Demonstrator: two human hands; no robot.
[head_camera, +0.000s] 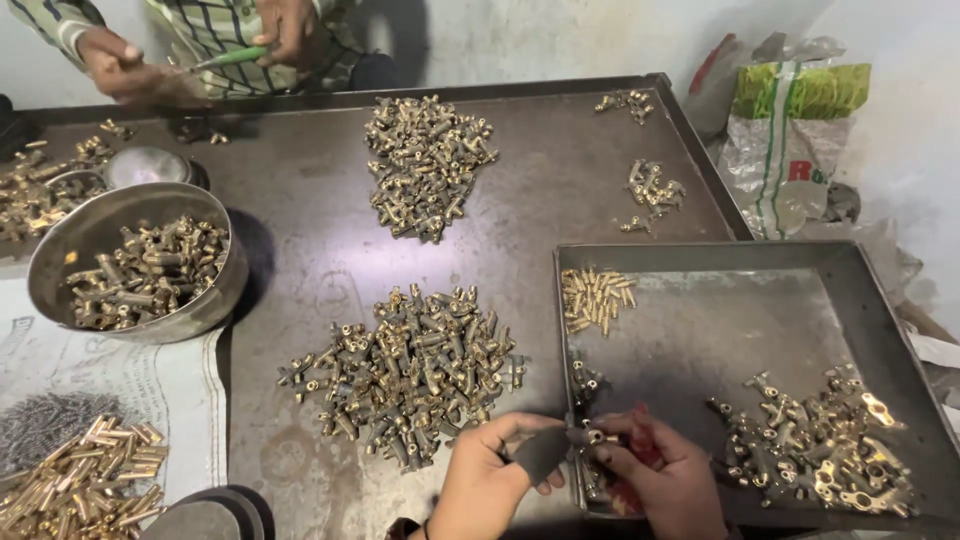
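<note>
At the bottom centre, my left hand (492, 475) and my right hand (668, 482) meet over the near rim of a grey metal tray (700, 255). Together they pinch a small brass fitting (590, 437) between the fingertips. My left hand wears a dark finger cover, and my right hand also closes on a red-handled tool (640, 450). A large pile of brass fittings (410, 370) lies just left of my hands on the dark table (300, 240). Inside the tray sit a heap of fittings (825, 445) and a small cluster of thin brass pins (597, 297).
A steel bowl (135, 260) of fittings stands at the left, with brass tubes (75, 480) on newspaper below it. Another fittings pile (425, 165) lies further back. Another person's hands (205, 50) work with a green tool at the far edge. A plastic sack (790, 130) leans at the right.
</note>
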